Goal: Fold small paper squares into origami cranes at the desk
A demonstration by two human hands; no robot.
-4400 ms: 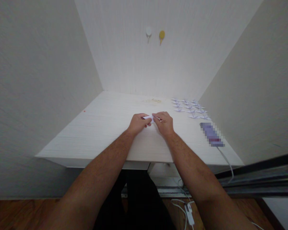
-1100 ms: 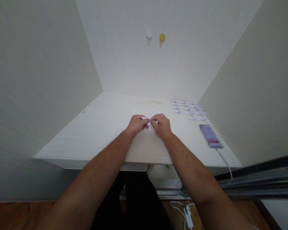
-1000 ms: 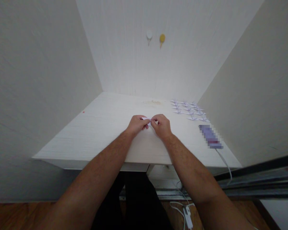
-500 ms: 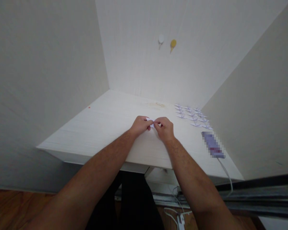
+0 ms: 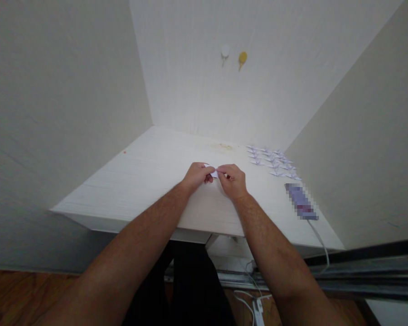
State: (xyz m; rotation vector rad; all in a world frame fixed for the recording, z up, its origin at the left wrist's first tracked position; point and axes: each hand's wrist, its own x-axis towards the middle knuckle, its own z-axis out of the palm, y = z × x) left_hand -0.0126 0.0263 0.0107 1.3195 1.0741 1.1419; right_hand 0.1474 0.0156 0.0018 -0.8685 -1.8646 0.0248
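Note:
A small pale piece of folded paper [image 5: 213, 173] is pinched between my two hands above the white desk [image 5: 149, 181]. My left hand [image 5: 197, 175] grips it from the left, thumb on top and fingers curled beneath. On the other side my right hand [image 5: 232, 179] pinches its right edge between thumb and fingertips. The fingers hide much of the paper, so its exact shape cannot be made out. Several folded paper cranes [image 5: 274, 159] stand in rows at the desk's back right.
A phone-like device [image 5: 301, 201], blurred out, lies at the right with a white cable [image 5: 321, 240] running off the desk's edge. Walls enclose the desk left, back and right. A white hook [image 5: 225, 52] and a yellow hook [image 5: 242, 58] are on the back wall. A power strip [image 5: 258, 311] lies below.
Both hands keep their hold on the paper, with slightly more of it showing between them. The whole view has shifted a little.

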